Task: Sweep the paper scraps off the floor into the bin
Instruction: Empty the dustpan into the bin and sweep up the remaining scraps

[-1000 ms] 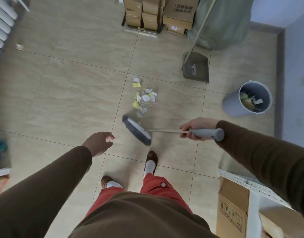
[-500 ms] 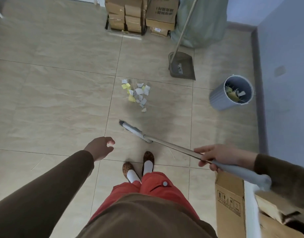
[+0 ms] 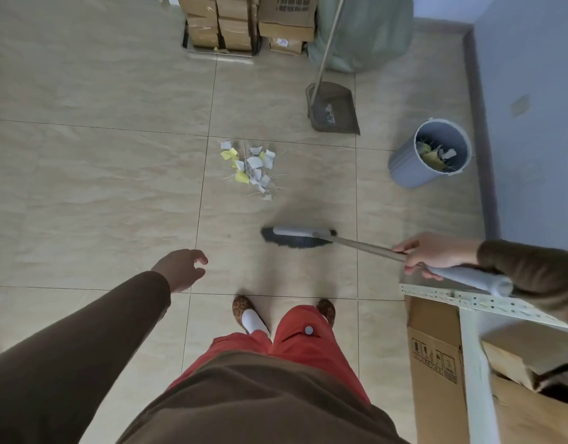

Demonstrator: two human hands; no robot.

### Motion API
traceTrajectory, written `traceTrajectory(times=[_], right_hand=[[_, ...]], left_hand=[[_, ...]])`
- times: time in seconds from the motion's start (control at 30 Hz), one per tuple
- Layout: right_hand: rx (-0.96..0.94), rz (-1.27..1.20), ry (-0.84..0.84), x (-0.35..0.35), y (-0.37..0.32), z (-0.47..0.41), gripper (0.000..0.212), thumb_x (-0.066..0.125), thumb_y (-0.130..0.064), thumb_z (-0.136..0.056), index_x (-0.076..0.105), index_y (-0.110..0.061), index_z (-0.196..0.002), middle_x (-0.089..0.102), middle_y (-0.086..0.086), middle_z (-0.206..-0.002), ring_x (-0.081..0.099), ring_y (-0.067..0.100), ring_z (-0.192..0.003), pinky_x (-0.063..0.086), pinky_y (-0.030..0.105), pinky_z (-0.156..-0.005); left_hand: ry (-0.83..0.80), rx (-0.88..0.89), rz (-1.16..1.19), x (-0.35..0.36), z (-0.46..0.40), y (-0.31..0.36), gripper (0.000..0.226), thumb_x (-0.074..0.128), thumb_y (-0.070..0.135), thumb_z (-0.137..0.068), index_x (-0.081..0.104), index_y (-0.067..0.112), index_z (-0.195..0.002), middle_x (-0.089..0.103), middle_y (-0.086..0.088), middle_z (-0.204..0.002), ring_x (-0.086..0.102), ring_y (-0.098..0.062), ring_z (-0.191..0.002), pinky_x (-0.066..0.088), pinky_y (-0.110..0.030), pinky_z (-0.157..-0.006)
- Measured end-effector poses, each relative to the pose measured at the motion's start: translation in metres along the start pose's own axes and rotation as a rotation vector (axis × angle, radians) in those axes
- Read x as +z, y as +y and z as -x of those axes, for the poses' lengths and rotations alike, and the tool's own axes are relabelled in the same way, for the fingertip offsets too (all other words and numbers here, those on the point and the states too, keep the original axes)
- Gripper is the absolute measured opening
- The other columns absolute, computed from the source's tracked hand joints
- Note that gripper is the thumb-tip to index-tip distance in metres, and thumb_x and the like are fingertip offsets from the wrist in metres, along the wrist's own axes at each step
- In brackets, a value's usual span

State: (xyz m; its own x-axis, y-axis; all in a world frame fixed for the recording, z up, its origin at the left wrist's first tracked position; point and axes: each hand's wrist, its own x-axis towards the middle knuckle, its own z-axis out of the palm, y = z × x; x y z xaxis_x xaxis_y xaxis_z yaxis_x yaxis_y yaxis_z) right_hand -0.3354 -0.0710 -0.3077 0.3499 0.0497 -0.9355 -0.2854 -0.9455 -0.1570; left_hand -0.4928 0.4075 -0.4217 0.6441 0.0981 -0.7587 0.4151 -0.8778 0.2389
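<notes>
Printing on the stacked cartons (image 3: 250, 24) at the far wall too blurred for reading; handling pictograms showing on the near carton (image 3: 435, 357) at lower right, no words legible. A pale label sticking inside the dustpan (image 3: 334, 112), text unreadable.

Lying underfoot: glossy beige floor (image 3: 100, 187) of large square tiles with thin dark grout lines and faint marbled streaks. Rising on the right: a pale blue wall (image 3: 532, 91) with a dark skirting. Slumping beside the cartons: a bulging grey-green sack (image 3: 366, 33), the dustpan's long metal handle leaning up across it. Jutting in at lower right: a white perforated metal shelf (image 3: 462, 298) over the near carton.

Resting in a loose heap on the floor, well ahead of the feet: scraps (image 3: 252, 166), white and yellow torn paper mixed with thin straw-like strands. Standing near the right wall, apart from the heap: a round grey-blue plastic bin (image 3: 404, 165), already holding yellow and white paper. Sitting between heap and bin, further back: the dark, wedge-shaped dustpan.

Gripping the broom (image 3: 297, 238) at the join of metal pole and grey sleeve: right hand (image 3: 436, 254), fingers curling round it. Broom head, grey with dark bristles, blurring low over the floor, short of the scraps. Hovering free with loosely bent fingers, holding nothing: left hand (image 3: 181, 269).
</notes>
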Motion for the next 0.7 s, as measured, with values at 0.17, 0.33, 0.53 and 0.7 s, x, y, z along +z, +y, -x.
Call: traceTrajectory(times=[0.17, 0.33, 0.53, 0.7], right_hand=[[-0.094, -0.023, 0.078, -0.027, -0.053, -0.045, 0.047, 0.056, -0.001, -0.091, 0.059, -0.015, -0.136, 0.074, 0.013, -0.093, 0.054, 0.009, -0.037, 0.045, 0.019, -0.039], [-0.188, 0.073, 0.090, -0.062, -0.083, -0.064, 0.053, 0.054, 0.000, -0.092, 0.051, -0.012, -0.143, 0.068, 0.009, -0.075, 0.052, 0.010, -0.037, 0.043, 0.020, -0.039], [-0.257, 0.241, 0.088, -0.114, -0.071, -0.041, 0.054, 0.052, -0.003, -0.088, 0.056, -0.019, -0.139, 0.066, 0.004, -0.076, 0.057, 0.015, -0.045, 0.048, 0.025, -0.042], [-0.306, 0.038, -0.070, -0.126, -0.068, -0.009, 0.059, 0.060, -0.005, -0.089, 0.050, -0.021, -0.144, 0.065, -0.004, -0.064, 0.053, 0.007, -0.038, 0.046, 0.025, -0.042]], left_hand=[[-0.009, 0.012, -0.040, -0.004, -0.012, 0.026, 0.032, 0.059, 0.026, -0.095, 0.063, 0.023, -0.127, 0.064, -0.002, -0.133, 0.057, -0.022, -0.124, 0.043, -0.036, -0.105], [0.040, 0.021, -0.028, -0.021, -0.033, 0.070, 0.032, 0.058, 0.026, -0.096, 0.063, 0.023, -0.127, 0.062, -0.002, -0.133, 0.056, -0.021, -0.125, 0.042, -0.034, -0.105], [0.095, 0.033, 0.041, -0.060, -0.061, 0.124, 0.032, 0.059, 0.027, -0.095, 0.063, 0.024, -0.126, 0.062, -0.004, -0.134, 0.058, -0.022, -0.121, 0.044, -0.034, -0.102], [0.140, 0.014, 0.083, -0.084, -0.067, 0.138, 0.031, 0.059, 0.026, -0.094, 0.064, 0.025, -0.125, 0.062, -0.003, -0.135, 0.057, -0.021, -0.124, 0.043, -0.034, -0.103]])
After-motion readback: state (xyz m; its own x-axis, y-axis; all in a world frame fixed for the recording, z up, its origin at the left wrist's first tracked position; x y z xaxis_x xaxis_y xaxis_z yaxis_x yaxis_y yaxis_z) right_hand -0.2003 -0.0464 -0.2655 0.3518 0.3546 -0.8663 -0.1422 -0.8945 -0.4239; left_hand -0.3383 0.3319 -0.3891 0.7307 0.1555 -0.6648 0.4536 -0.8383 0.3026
